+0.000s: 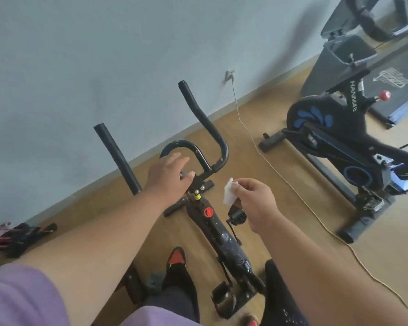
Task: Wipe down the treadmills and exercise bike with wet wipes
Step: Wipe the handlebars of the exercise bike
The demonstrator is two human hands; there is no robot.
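Note:
A black exercise bike stands right below me, its curved handlebars reaching toward the wall. My left hand lies over the handlebar's centre clamp with the fingers stretched forward and relaxed. A little right of the clamp, my right hand pinches a folded white wet wipe between thumb and fingers, held in the air just above the bike's frame. A second black and blue exercise bike stands at the right. Behind it is a grey treadmill.
A white cable runs from a wall socket across the wooden floor between the two bikes. A grey bin stands by the treadmill. Red and black gear lies on the floor at left. My feet in black shoes flank the bike.

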